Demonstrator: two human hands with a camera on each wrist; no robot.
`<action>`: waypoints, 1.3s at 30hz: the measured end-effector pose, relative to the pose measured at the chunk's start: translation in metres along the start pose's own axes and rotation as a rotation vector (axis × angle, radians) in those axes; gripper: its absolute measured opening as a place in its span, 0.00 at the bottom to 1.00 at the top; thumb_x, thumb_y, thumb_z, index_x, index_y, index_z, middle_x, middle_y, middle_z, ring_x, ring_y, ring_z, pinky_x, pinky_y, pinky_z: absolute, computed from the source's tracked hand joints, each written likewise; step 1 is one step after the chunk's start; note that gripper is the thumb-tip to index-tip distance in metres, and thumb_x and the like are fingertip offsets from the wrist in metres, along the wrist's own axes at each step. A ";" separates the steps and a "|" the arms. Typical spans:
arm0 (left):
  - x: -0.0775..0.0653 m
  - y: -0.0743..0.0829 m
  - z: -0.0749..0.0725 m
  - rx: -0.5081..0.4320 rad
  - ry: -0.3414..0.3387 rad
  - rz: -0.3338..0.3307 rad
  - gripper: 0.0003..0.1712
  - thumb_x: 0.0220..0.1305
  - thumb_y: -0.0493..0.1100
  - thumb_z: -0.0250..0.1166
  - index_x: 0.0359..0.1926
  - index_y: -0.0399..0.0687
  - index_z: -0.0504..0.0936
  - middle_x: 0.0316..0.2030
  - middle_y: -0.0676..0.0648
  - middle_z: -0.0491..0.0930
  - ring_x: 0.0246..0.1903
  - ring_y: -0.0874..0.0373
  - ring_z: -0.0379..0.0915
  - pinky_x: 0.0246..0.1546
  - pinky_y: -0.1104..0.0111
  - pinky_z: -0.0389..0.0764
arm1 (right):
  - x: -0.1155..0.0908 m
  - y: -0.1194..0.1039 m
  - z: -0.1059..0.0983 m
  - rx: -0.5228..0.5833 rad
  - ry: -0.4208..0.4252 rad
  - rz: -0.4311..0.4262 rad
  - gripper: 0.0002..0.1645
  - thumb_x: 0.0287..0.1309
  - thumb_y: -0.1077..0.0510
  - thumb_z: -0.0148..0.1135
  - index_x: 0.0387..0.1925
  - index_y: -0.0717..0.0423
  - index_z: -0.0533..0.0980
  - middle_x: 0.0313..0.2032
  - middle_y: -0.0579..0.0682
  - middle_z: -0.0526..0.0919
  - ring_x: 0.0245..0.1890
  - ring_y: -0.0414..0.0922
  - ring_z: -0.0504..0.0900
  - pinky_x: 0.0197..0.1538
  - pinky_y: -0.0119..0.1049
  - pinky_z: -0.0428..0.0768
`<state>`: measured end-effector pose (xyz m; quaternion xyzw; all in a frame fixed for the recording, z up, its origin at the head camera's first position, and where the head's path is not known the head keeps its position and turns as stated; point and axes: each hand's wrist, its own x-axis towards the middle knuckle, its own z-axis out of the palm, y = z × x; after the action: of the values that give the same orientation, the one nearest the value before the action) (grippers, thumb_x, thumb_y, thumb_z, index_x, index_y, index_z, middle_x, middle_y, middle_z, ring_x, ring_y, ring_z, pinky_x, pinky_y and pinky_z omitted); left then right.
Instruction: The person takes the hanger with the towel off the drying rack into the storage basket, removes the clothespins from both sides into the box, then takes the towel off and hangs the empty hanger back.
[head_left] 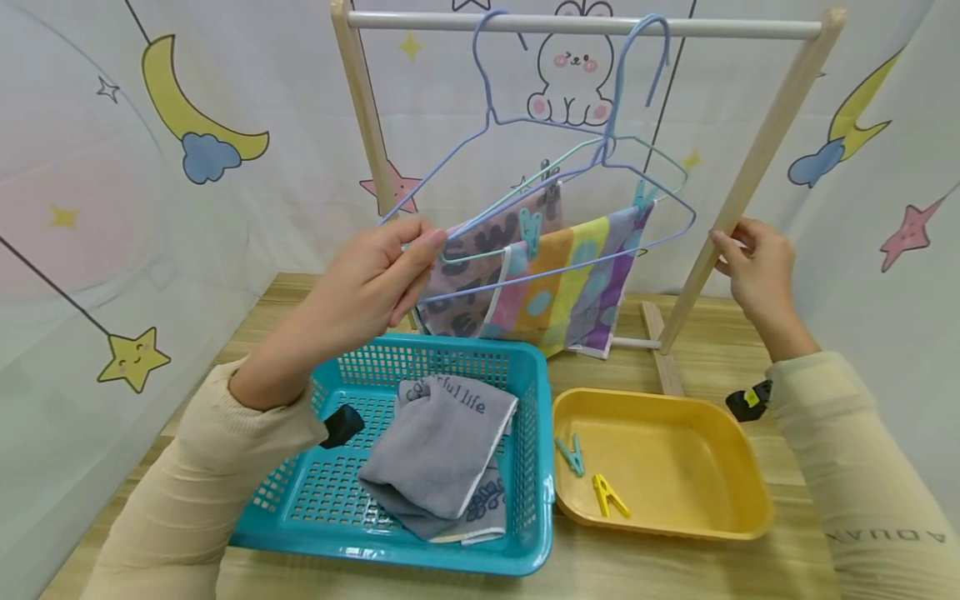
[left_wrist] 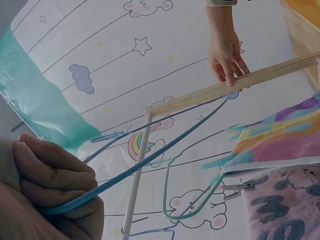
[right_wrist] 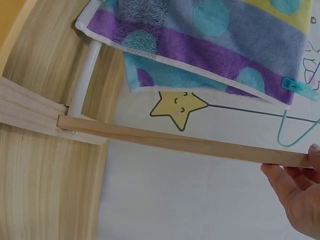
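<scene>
My left hand (head_left: pixel 367 279) grips one corner of a periwinkle-blue hanger (head_left: pixel 555 272), its fingers curled round the wire in the left wrist view. That hanger's hook (head_left: pixel 619 79) is up at the rack's bar; whether it bears on the bar I cannot tell. On the right, my right hand (head_left: pixel 761 262) pinches the wooden post of the drying rack (head_left: pixel 750 183) between thumb and fingers. Behind the held hanger, a striped towel (head_left: pixel 558 287) is clipped to a mint hanger (head_left: pixel 648 143) with clothespins (head_left: pixel 530 229). Another blue hanger (head_left: pixel 442 162) hangs farther left, with a pinkish-grey towel (head_left: pixel 465 287) beyond.
A teal basket (head_left: pixel 543 467) in front holds a folded grey towel (head_left: pixel 442 442). To its right is a yellow tray (head_left: pixel 690 525) with a teal clothespin (head_left: pixel 572 457) and a yellow clothespin (head_left: pixel 609 497). Both stand on a wood-grain table (head_left: pixel 600 567), with printed curtains around.
</scene>
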<state>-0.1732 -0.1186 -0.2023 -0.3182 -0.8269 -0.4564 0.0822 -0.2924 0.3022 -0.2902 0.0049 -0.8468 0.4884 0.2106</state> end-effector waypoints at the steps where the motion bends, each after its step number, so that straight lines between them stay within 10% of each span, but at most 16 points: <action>1: 0.003 0.001 0.002 0.003 -0.001 0.004 0.19 0.72 0.50 0.44 0.28 0.44 0.68 0.08 0.46 0.62 0.07 0.53 0.56 0.08 0.68 0.55 | 0.000 0.000 0.000 -0.012 0.003 -0.002 0.27 0.60 0.51 0.54 0.55 0.65 0.70 0.49 0.58 0.76 0.44 0.37 0.79 0.37 0.23 0.76; 39: 0.112 0.023 0.063 -0.163 -0.017 -0.021 0.19 0.72 0.50 0.41 0.31 0.40 0.65 0.13 0.43 0.65 0.11 0.55 0.57 0.13 0.70 0.57 | -0.001 0.001 0.000 -0.107 0.000 -0.083 0.24 0.63 0.51 0.51 0.53 0.65 0.72 0.46 0.62 0.76 0.49 0.50 0.78 0.42 0.32 0.76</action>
<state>-0.2375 -0.0084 -0.1745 -0.3192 -0.7909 -0.5203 0.0443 -0.2919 0.3029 -0.2915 0.0285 -0.8708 0.4331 0.2308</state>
